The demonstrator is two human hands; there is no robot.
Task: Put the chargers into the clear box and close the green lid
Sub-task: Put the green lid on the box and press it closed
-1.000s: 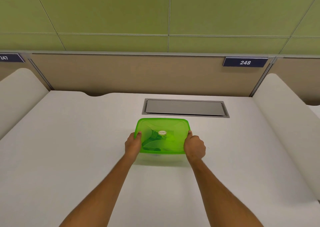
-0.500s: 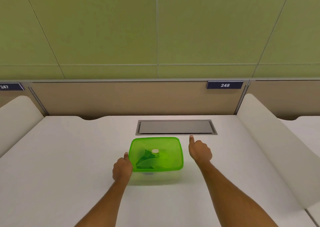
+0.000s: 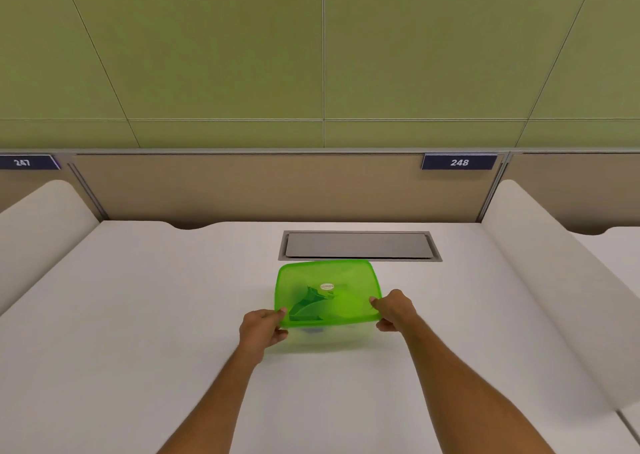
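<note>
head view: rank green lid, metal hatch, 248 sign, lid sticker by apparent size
1. Metal hatch and green lid: close in area; the hatch is wider, the lid deeper and nearer the camera, so unranked.
2. 248 sign.
3. Lid sticker, smallest.

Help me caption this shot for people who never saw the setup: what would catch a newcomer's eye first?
The bright green lid sits on the clear box at the middle of the white desk, dark shapes showing through it. The left hand and right hand grip its near corners. Behind it lies a grey metal hatch set into the desk, and a sign reading 248 hangs on the tan partition at upper right.
</note>
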